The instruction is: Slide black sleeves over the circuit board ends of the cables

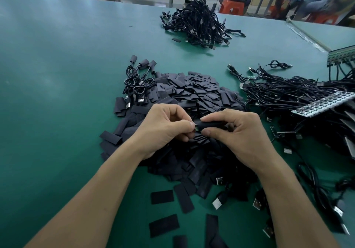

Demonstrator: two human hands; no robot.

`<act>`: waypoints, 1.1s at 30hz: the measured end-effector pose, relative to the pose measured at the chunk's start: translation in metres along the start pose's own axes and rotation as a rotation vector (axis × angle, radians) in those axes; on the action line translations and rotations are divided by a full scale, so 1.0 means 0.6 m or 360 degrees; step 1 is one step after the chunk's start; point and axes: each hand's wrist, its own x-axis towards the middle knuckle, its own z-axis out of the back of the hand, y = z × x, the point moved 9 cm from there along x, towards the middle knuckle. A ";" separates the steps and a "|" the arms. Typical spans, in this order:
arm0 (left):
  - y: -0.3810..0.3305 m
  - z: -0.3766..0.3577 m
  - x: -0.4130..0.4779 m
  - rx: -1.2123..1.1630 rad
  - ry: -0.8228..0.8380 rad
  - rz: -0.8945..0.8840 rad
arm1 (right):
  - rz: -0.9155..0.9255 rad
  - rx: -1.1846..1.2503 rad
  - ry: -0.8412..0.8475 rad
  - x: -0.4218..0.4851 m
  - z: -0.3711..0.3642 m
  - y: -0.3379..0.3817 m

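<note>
Right hand [236, 132] pinches one black sleeve [211, 126]; left hand [165, 130] grips its near-left end. We note both above the sleeve pile [196, 92] on the table [57, 75].

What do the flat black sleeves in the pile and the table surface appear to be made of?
Flat black sleeves: apparently thin matte plastic tubing, possibly heat-shrink; they lie flattened and creased with a dull sheen. Green table surface: probably a smooth rubber or vinyl mat with a soft satin glare; the exact material can't be told.
</note>
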 end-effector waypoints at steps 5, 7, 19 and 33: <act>0.001 0.000 -0.001 0.0013 0.0006 0.0023 | 0.0090 -0.0114 -0.0003 0.001 0.000 0.004; 0.003 -0.003 -0.001 0.0063 0.0021 0.0040 | 0.0085 -0.0135 -0.0031 0.001 0.003 0.001; -0.003 -0.004 -0.007 0.0018 0.0051 0.0042 | 0.0050 -0.0104 0.0001 0.000 -0.001 -0.001; 0.002 0.001 -0.004 -0.0023 0.0045 0.0065 | 0.0248 -0.0259 -0.0021 0.002 -0.012 0.016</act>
